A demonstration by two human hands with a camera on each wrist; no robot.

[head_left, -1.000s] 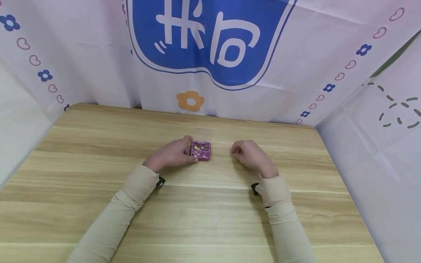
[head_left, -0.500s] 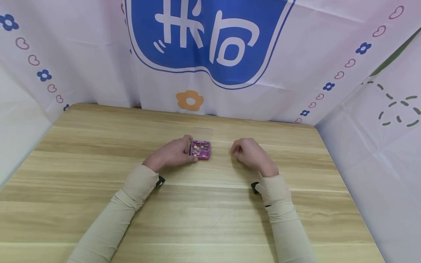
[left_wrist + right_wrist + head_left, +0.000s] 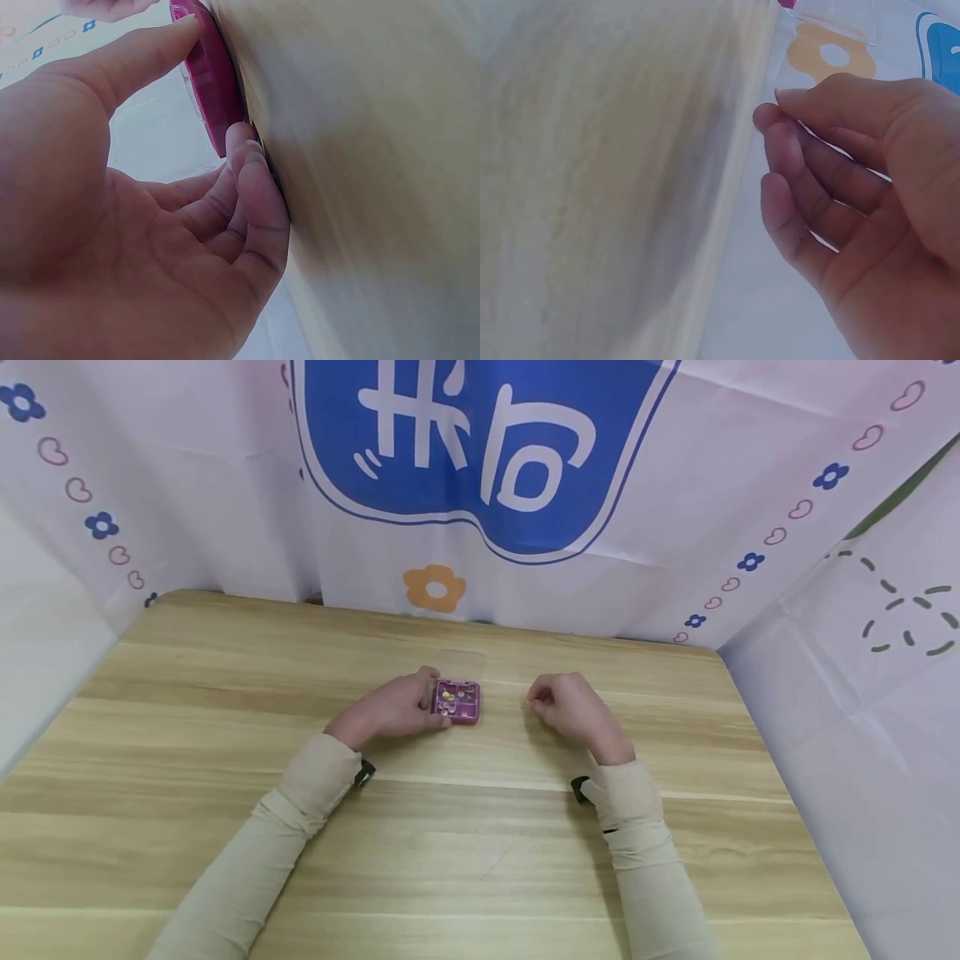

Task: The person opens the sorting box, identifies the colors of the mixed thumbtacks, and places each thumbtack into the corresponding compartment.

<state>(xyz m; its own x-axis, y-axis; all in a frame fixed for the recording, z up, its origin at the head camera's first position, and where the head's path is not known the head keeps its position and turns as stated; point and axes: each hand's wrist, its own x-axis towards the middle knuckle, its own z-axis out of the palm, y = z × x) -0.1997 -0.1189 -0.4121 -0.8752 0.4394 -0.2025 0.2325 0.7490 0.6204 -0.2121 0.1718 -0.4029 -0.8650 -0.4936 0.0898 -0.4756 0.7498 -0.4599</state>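
In the head view a small purple compartment box (image 3: 458, 702) lies on the wooden table with its clear lid (image 3: 462, 663) folded back. Small yellowish and light pieces sit in its compartments, too tiny to identify. The left hand (image 3: 399, 704) holds the box at its left side. The left wrist view shows the thumb on the edge of the purple box (image 3: 211, 82) and the fingertips at its side near the tabletop. To the right, apart from the box, is the right hand (image 3: 567, 713). Its fingers are loosely curled, the thumb tip meets the index fingertip (image 3: 766, 117), and no object shows there.
The wooden table (image 3: 480, 860) ends at a white printed cloth (image 3: 360, 560) hanging behind it. White cloth also hangs at the left and right sides. Each wrist wears a dark device under a light sleeve.
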